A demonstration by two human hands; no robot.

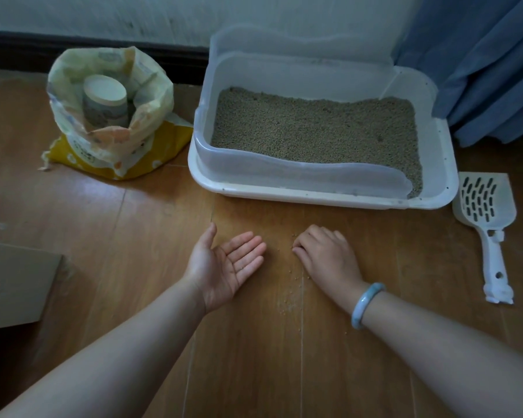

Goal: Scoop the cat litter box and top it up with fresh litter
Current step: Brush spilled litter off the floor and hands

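White litter box holds tan litter; slotted scoop lies just right; open litter bag stands left.

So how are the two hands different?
The left hand lies palm up with straight fingers; the right hand is palm down, fingers curled at the floor. The right wrist wears a pale bracelet; the left wrist is bare. Both are down by the wooden floor.

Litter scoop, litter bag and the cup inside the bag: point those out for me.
litter scoop (482, 203), head view, on its slotted blade.
litter bag (118, 155), head view, on its yellow lower front.
cup (104, 92), head view, on its pale round top face.
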